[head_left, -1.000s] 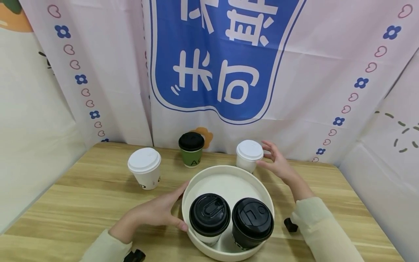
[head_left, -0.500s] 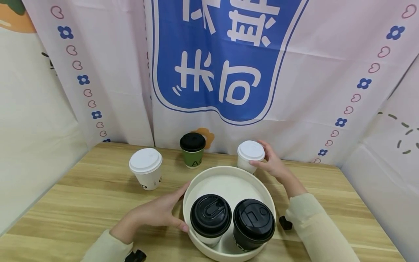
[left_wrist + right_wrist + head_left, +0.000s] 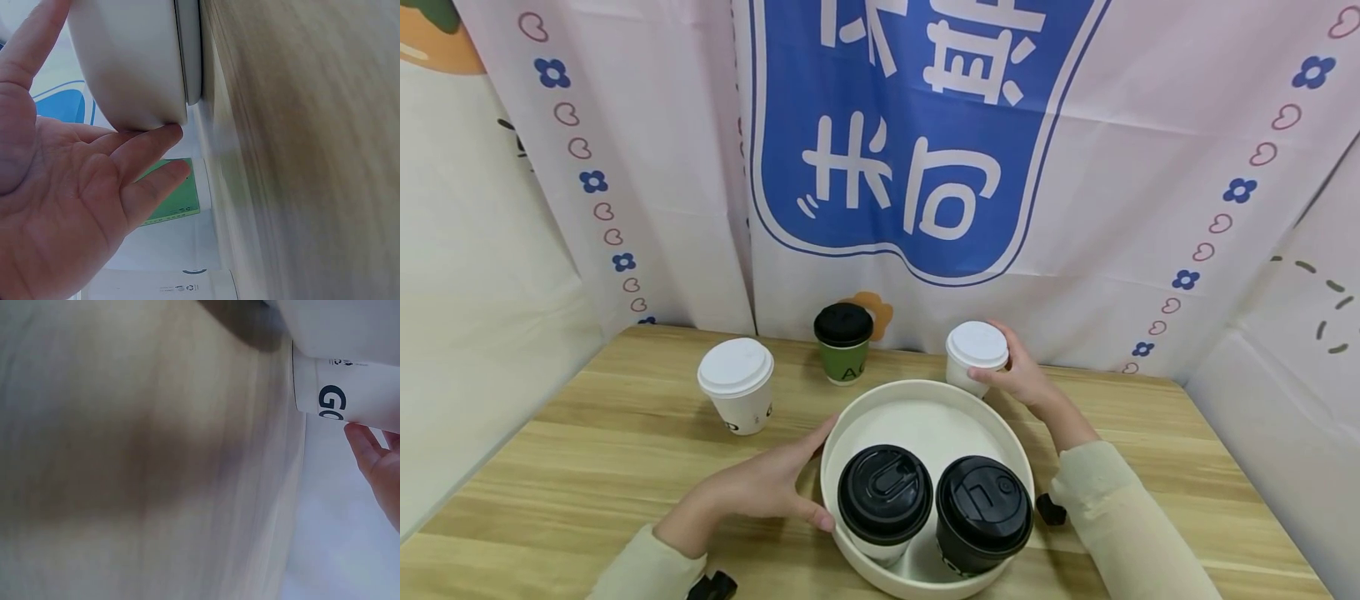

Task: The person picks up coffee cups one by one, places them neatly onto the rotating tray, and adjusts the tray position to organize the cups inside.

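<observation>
My right hand (image 3: 1028, 382) grips a small white paper cup with a white lid (image 3: 976, 348), its thumb on the near side and fingers around the far side. The right wrist view shows fingertips (image 3: 355, 434) against that cup's printed wall (image 3: 362, 394). With fingers spread, my left hand (image 3: 758, 490) touches the left side of a round cream tray (image 3: 925, 417); in the left wrist view its fingertips meet the tray's outer wall (image 3: 134, 62). Inside the tray stand a white cup with a black lid (image 3: 883, 496) and a black cup with a black lid (image 3: 983, 510).
A green cup with a black lid (image 3: 842, 354) stands behind the tray. To its left is another white-lidded paper cup (image 3: 741, 396). The wooden table (image 3: 587, 450) ends at a hanging printed cloth (image 3: 662, 208); pale cloth walls flank both sides.
My right hand has moved left, from beside the white cup's right side to a grip around it. The cup stays in place on the table. My left hand keeps its place at the tray.
</observation>
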Demonstrator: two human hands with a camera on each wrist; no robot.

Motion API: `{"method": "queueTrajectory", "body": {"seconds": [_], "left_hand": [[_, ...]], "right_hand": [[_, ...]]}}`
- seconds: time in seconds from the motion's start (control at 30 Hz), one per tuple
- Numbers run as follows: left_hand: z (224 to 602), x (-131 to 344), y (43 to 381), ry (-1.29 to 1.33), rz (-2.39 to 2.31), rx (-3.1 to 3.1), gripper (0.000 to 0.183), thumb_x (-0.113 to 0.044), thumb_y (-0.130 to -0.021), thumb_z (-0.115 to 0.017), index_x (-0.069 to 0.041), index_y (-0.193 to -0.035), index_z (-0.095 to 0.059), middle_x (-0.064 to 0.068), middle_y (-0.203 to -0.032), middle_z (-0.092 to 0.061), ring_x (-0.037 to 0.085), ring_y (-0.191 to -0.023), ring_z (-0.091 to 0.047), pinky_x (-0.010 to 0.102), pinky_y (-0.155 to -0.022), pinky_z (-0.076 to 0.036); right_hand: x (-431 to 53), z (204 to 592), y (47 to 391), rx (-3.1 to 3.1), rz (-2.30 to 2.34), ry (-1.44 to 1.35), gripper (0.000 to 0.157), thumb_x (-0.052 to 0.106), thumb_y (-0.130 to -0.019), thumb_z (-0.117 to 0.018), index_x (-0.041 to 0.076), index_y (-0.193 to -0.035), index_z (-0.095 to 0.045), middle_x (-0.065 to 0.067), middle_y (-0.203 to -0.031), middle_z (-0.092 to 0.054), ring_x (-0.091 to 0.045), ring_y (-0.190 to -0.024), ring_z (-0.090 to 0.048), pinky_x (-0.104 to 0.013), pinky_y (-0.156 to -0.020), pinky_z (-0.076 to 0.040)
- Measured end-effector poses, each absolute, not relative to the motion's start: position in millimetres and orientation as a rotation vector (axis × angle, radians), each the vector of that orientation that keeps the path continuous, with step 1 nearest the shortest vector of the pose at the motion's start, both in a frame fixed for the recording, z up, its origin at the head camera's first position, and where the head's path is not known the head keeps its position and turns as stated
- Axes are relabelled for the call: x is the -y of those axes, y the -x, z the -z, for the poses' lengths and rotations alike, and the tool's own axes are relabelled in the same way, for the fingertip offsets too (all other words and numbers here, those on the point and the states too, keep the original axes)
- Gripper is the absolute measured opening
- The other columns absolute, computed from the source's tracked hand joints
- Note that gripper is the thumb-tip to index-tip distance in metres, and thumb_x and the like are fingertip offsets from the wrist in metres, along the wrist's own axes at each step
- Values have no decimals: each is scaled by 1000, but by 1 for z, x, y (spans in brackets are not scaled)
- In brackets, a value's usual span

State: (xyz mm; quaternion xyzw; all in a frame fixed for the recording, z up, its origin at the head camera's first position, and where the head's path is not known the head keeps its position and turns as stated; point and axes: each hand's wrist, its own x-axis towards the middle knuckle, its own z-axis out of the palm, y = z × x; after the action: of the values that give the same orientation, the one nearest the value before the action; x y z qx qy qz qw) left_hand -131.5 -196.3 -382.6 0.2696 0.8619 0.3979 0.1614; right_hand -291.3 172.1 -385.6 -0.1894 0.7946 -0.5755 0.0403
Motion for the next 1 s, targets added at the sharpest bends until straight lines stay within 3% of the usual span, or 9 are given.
{"method": "queueTrajectory", "body": {"seconds": [0.17,0.43,0.8,1.0], "left_hand": [[384,197,132,-752,-1141,-2458,129,-44,-71,-87,-12,-161,0,13,-167,-13,30,-153,-18,59,-121,-19],[383,197,132,-741,-1135,-2462,129,-44,-70,-87,-12,-161,-1,11,-167,-13,26,-153,-18,58,-122,-19],[381,195,131,-794,-1149,-2455,126,-44,-73,-86,-9,-161,-2,16,-167,-13,34,-153,-19,62,-120,-20],[381,196,130,-770,-1138,-2458,127,-43,-73,-86,-10,-161,-1,16,-167,-13,34,-152,-20,62,-119,-21]], "right_hand": [[-171,386,292,-2441,1755,577,86,2,-83,-74,5,-153,-25,-24,-144,-44,-25,-124,-46,-30,-104,-38],[-172,385,290,-2461,1745,558,85,5,-82,-75,5,-152,-26,-23,-144,-43,-27,-126,-45,-33,-106,-37],[-181,378,282,-2466,1717,549,87,7,-83,-75,5,-153,-24,-23,-145,-42,-31,-128,-44,-34,-104,-39],[-188,373,278,-2471,1729,553,86,5,-83,-75,5,-152,-24,-22,-144,-43,-24,-123,-46,-24,-99,-42]]}}
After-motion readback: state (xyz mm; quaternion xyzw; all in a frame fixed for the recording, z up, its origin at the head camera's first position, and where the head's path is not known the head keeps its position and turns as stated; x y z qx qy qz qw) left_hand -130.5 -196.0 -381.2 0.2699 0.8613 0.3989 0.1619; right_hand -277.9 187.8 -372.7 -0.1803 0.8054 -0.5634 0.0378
